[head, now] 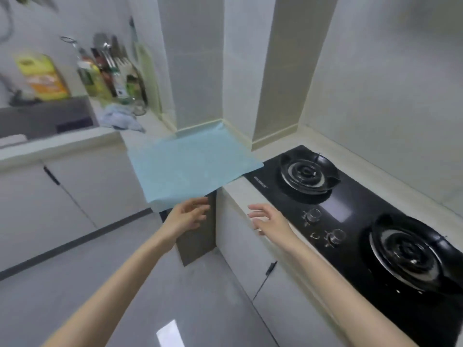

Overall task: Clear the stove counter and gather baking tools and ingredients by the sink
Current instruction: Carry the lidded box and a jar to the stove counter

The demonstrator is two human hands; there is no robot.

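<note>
Blue mat [193,164]: lies flat on the corner worktop [273,147] between the sink [45,118] and the stove [350,209]; its near edge hangs out past the worktop's front.
Left hand [190,215]: fingers loosely spread, holding nothing, just under the mat's overhanging edge; whether it touches is unclear.
Right hand [269,219]: spread wide, holding nothing, in front of the worktop edge beside the stove.
Stove: black glass, two burners, two knobs.
Beside the sink: blurred bottles [105,71] and a crumpled pale cloth [120,118].

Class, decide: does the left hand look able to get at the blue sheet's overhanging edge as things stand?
Probably yes: the left hand hovers open just below the near edge of the blue sheet, with nothing between them.
</note>
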